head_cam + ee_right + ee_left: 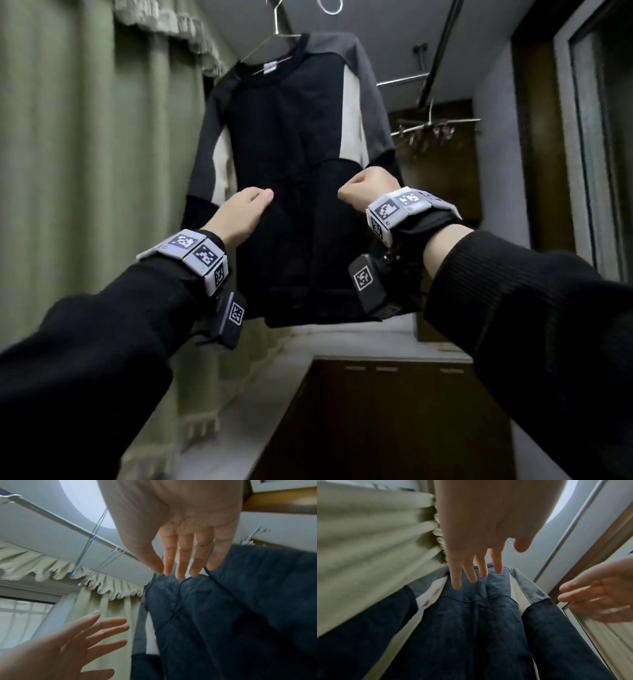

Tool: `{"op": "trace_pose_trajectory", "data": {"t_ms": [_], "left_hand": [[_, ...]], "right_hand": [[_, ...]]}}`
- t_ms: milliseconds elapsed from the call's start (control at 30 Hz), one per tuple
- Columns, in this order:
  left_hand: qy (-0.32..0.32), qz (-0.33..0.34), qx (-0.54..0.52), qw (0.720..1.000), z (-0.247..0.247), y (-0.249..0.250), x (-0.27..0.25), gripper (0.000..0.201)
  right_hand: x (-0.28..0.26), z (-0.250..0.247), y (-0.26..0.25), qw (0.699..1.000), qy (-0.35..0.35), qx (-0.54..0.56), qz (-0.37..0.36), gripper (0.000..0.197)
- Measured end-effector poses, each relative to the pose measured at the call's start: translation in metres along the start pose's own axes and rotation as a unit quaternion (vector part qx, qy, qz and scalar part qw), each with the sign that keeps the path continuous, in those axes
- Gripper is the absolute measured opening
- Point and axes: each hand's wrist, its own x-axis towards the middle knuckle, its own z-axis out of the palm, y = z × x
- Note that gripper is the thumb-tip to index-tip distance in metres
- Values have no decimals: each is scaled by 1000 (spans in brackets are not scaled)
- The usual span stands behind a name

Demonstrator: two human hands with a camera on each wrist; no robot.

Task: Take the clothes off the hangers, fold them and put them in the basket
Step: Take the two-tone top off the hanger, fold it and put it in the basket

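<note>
A dark navy long-sleeved top with grey shoulders and white side panels (291,164) hangs on a thin wire hanger (274,37) overhead; both hands are raised before its front, gripping nothing (fingers straight, slightly apart); left hand (239,212), right hand (366,188). Better to reach for the collar and ease each shoulder off the wire.

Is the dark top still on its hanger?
Yes: the top hangs spread from the wire hanger, its neckline around it.

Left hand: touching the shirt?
Cannot tell. In the left wrist view the left hand, fingers straight, overlaps the shirt; neither contact nor gap shows.
</note>
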Motion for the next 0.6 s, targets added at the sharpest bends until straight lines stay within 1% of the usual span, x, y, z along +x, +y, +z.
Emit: {"op": "trace_pose_trajectory", "data": {"t_ms": [33,100,200,267,333,367,433,467,500,567,600], "left_hand": [[1,17,4,1000,11,2,16,38],[7,45,-1,999,28,10,44,37],[25,78,-15,997,47,17,89,40],[30,90,-26,995,54,15,118,48],[34,106,-46,993,59,13,144,59],[37,114,-64,991,61,13,154,62],[47,110,-93,988,67,13,176,64],[49,102,-105,988,71,13,186,64],[48,91,-111,988,75,14,195,65],[42,67,-124,989,86,16,212,66],[42,58,-132,989,92,17,221,66]], "right_hand": [[13,-6,6,999,34,-6,2,15],[37,-14,16,997,80,-12,3,13],[77,-17,21,991,132,-11,6,24],[106,-16,22,982,188,-6,22,31],[131,-16,22,971,237,-20,36,45],[142,-16,23,968,246,-24,35,53],[163,-16,28,974,226,-17,31,66],[173,-17,31,979,200,-13,30,65],[181,-18,34,986,165,-9,24,54],[197,-18,41,994,104,-14,-7,10],[207,-15,45,996,88,-10,-27,14]]}}
